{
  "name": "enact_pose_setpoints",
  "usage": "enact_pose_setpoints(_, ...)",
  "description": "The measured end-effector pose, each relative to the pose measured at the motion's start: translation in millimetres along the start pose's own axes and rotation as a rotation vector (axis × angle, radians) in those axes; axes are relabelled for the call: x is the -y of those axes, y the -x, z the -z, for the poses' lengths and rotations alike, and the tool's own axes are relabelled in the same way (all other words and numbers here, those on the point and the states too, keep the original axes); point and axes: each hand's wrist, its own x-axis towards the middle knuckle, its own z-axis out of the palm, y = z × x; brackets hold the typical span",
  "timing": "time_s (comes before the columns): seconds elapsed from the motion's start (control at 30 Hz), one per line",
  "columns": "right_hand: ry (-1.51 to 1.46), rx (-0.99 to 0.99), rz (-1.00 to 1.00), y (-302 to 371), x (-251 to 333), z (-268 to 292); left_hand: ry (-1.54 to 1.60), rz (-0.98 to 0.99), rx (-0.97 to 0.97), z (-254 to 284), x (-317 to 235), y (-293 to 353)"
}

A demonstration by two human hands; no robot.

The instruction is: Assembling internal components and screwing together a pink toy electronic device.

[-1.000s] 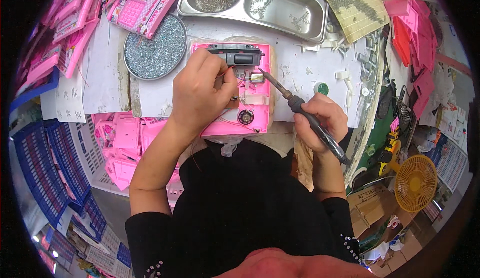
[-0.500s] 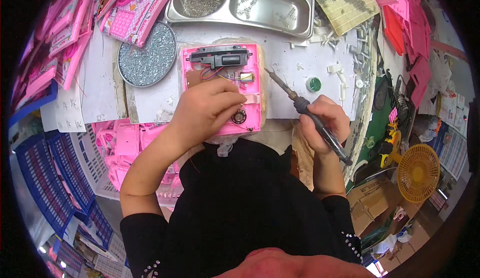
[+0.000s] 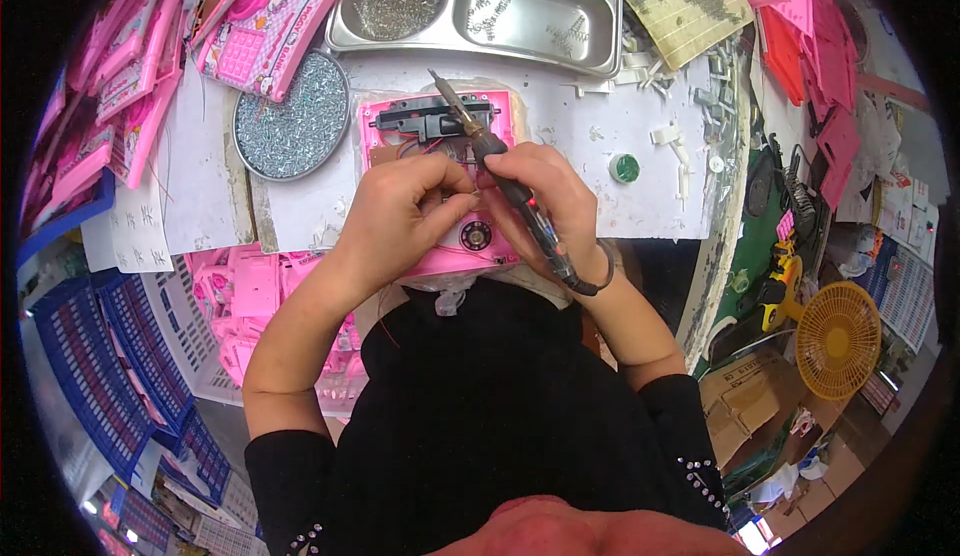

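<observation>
A pink plastic housing (image 3: 440,262) lies on the table in front of me, with a black mechanism (image 3: 402,119), thin wires and a round black speaker-like part (image 3: 475,236) inside. Over its middle, my left hand (image 3: 395,201) is closed in a pinch; what lies between the fingertips is too small to make out. My right hand (image 3: 553,191) grips a soldering iron (image 3: 517,194) by its dark handle, at the housing's right side. The iron's metal tip points up and away to the left, above the black mechanism. The fingertips of both hands are close together.
A round dish of screws (image 3: 290,126) stands left of the housing. Behind are a steel tray (image 3: 540,48) of springs and a yellowish board (image 3: 690,16). A small green-filled pot (image 3: 624,168) and white parts (image 3: 665,136) lie right. Pink panels (image 3: 270,41) are stacked back left.
My right hand has moved left with the soldering iron, from beside the housing to over it, close to my left hand. My left hand stays pinched in nearly the same place.
</observation>
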Motion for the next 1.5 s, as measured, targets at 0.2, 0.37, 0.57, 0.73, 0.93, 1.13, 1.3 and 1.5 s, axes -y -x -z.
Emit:
enact_pose_setpoints(0.2,0.064,-0.027,0.096,4,14,39,-0.124,-0.248,0.065,-3,8,3)
enact_pose_setpoints(0.37,-0.149,0.013,-0.056,35,26,86,-0.349,-0.332,0.093,-5,5,8)
enact_pose_setpoints(0.57,-0.111,0.203,-0.012,46,24,85,-0.384,-0.334,0.061,-8,4,7)
enact_pose_setpoints(0.73,-0.098,0.225,0.009,43,22,77,-0.406,-0.362,0.037,-10,6,7)
enact_pose_setpoints(0.93,-0.086,0.239,0.014,42,21,76,-0.415,-0.377,0.027,-11,8,9)
enact_pose_setpoints(1.13,-0.085,0.239,0.023,40,21,74,-0.408,-0.383,0.033,-10,8,9)
enact_pose_setpoints(1.3,-0.091,0.231,0.019,40,21,74,-0.405,-0.379,0.05,-9,9,9)
enact_pose_setpoints(1.5,-0.09,0.201,-0.009,40,22,71,-0.405,-0.377,0.051,-9,8,9)
